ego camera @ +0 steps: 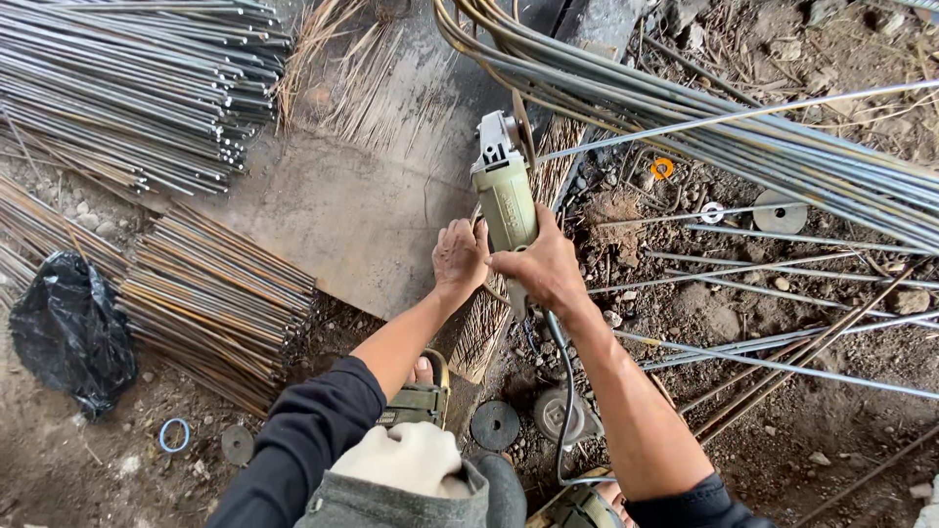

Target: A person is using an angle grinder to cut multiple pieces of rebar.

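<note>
The right hand [543,266] closes around the body of a green angle grinder [506,200] held over the dirt beside a bundle of thin rods [499,313], which the left hand [460,259] presses down with curled fingers

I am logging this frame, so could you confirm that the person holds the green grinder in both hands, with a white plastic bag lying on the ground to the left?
Not quite: the bag is black, not white, as the head view shows. The rest stands: the left hand and the right hand both hold the green grinder, and the bag lies on the ground at left.
</note>
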